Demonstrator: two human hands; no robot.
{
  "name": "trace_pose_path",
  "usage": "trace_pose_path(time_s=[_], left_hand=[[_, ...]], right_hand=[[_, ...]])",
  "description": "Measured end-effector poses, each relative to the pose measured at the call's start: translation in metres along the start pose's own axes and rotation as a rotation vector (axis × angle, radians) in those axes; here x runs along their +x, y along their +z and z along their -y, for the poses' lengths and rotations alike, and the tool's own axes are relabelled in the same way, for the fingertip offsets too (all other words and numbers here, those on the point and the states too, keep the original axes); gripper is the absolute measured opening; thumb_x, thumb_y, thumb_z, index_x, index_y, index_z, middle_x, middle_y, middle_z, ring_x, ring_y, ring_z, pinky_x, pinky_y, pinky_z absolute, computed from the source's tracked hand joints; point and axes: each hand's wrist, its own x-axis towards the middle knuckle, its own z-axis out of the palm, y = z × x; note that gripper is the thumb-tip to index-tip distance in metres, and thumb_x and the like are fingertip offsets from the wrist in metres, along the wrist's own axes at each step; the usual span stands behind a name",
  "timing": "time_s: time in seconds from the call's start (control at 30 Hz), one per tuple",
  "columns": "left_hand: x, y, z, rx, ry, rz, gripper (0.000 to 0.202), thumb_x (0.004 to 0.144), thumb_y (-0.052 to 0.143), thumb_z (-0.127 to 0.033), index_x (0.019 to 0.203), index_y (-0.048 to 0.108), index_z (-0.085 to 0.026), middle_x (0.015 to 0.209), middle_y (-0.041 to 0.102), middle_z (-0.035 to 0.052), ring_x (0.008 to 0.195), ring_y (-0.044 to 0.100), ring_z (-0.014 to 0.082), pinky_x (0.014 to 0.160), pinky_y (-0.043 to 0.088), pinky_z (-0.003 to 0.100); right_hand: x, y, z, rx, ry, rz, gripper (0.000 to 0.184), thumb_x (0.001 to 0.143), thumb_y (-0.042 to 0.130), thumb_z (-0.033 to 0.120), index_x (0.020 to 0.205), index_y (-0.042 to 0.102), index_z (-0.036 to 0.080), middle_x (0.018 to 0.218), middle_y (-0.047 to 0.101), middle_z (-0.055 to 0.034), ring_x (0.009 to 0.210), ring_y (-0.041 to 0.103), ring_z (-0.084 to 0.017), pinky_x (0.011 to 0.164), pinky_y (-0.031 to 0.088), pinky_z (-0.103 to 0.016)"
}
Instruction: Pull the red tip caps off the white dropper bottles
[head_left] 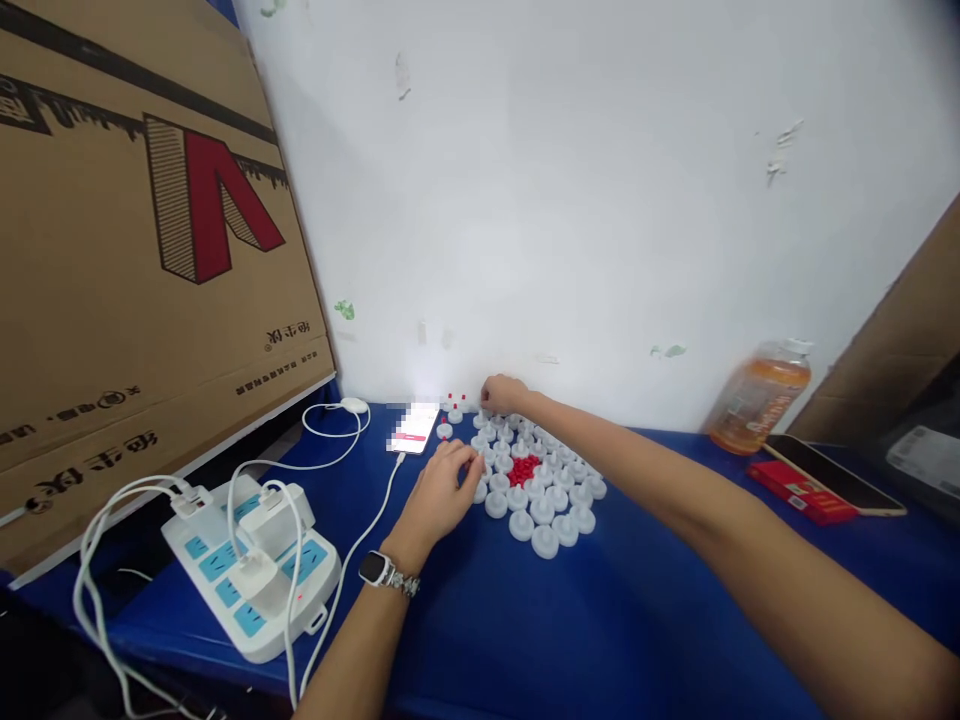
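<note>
Many translucent white plastic caps (pixel 545 541), each with a raised middle, are spread over the blue table. A pile of small red pieces (pixel 523 470) lies among them. My left hand (pixel 444 487) is at the left edge of the caps, its fingers curled and drawn together. Whatever it may hold is hidden. At the far edge, close to the wall, my right hand (pixel 502 393) is closed with its fingers pointing down over the caps. I cannot make out what is between them. Beyond my left hand stand a few white caps with red bits (pixel 455 410).
A lit phone (pixel 416 428) on a white cable lies left of the caps. A power strip (pixel 255 560) with plugs and cables takes the left front. At right are a bottle of orange drink (pixel 761 395), a red box (pixel 801 492) and a dark phone (pixel 836 475). Cardboard (pixel 112 250) stands left.
</note>
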Motion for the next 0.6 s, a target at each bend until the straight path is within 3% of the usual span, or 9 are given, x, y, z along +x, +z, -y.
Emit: trace_pose_path(time_s=[0.1,0.23,0.33,0.43,0.5,0.6], left_hand=[[0.000,-0.008,0.009,0.010,-0.047,-0.102,0.032,0.099,0.040,-0.036,0.080,0.060,-0.021,0.084,0.061,0.0040,0.087,0.056,0.0202,0.078,0.043,0.033],[-0.001,-0.017,0.028,0.051,-0.180,-0.213,0.018,0.095,0.047,-0.031,0.088,0.060,-0.021,0.087,0.062,0.0043,0.083,0.058,0.0201,0.074,0.044,0.033],[-0.002,-0.017,0.043,0.069,-0.247,-0.204,0.010,0.090,0.052,-0.026,0.094,0.060,-0.021,0.091,0.063,0.0053,0.081,0.059,0.0196,0.072,0.045,0.033],[-0.002,-0.012,0.052,0.074,-0.247,-0.171,0.013,0.090,0.053,-0.026,0.097,0.062,-0.020,0.092,0.063,0.0068,0.083,0.061,0.0206,0.074,0.048,0.034],[-0.003,-0.008,0.053,0.067,-0.229,-0.152,0.017,0.091,0.052,-0.028,0.100,0.063,-0.019,0.092,0.064,0.0079,0.086,0.062,0.0221,0.077,0.049,0.035],[-0.002,-0.004,0.053,0.052,-0.189,-0.133,0.021,0.092,0.047,-0.023,0.101,0.066,-0.018,0.097,0.067,0.0098,0.094,0.063,0.0240,0.085,0.049,0.038]], right_hand=[[0.002,-0.003,0.000,-0.033,-0.008,0.049,0.020,0.075,0.067,0.024,0.091,0.077,0.019,0.100,0.075,-0.0102,0.092,0.068,-0.024,0.078,0.049,-0.030],[-0.012,-0.012,0.003,-0.041,-0.018,-0.010,0.027,0.081,0.061,0.030,0.102,0.075,0.021,0.105,0.074,-0.0091,0.096,0.066,-0.025,0.079,0.047,-0.031],[-0.040,-0.012,0.017,-0.001,-0.053,-0.100,0.029,0.087,0.052,0.032,0.108,0.071,0.025,0.101,0.073,-0.0049,0.091,0.065,-0.022,0.076,0.045,-0.030],[-0.075,-0.004,0.039,0.116,-0.180,-0.143,0.023,0.082,0.057,0.030,0.100,0.071,0.027,0.090,0.071,-0.0004,0.080,0.063,-0.018,0.068,0.042,-0.027],[-0.095,0.002,0.054,0.147,-0.246,-0.151,0.022,0.077,0.062,0.029,0.096,0.072,0.028,0.093,0.069,0.0002,0.083,0.062,-0.018,0.069,0.041,-0.026],[-0.108,0.012,0.071,0.142,-0.240,-0.146,0.025,0.075,0.068,0.041,0.095,0.073,0.027,0.098,0.066,-0.0044,0.094,0.060,-0.022,0.070,0.042,-0.027]])
